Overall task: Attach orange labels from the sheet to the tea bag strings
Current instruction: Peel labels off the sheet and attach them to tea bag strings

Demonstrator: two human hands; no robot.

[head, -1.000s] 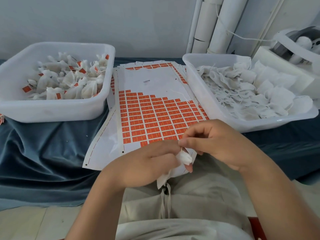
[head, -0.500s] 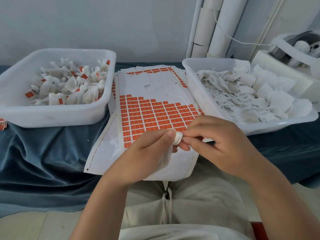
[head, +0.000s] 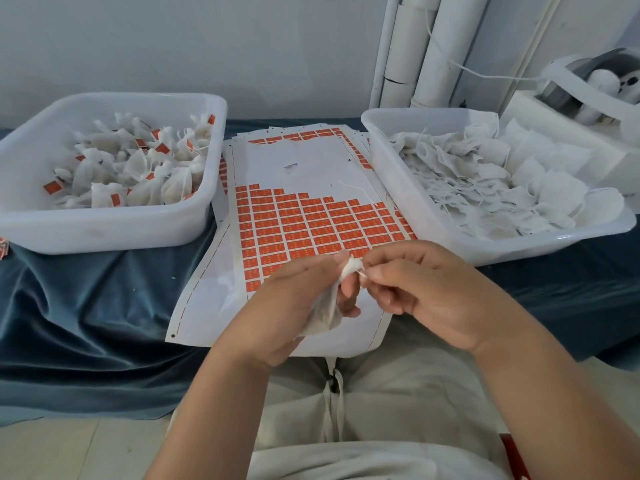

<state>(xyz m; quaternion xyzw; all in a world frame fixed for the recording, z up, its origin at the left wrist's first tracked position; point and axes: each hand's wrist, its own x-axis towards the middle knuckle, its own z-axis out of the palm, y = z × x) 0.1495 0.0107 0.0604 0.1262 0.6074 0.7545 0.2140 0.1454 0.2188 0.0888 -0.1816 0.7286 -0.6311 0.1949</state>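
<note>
A white sheet with rows of orange labels lies between two bins on the blue cloth. Over its near end my left hand grips a white tea bag, whose bunched top pokes out above the fingers. My right hand pinches at that top with thumb and forefinger; the string itself is too fine to make out there. I cannot tell whether a label is between the fingers.
A white bin at the left holds several tea bags with orange labels. A white bin at the right holds several unlabelled bags. White tubes lean on the wall behind. A white device stands at far right.
Both hands rose from my lap to over the sheet's near end, and the bag's top now sticks up between them. The view has tilted slightly, with the bins lower in frame.
</note>
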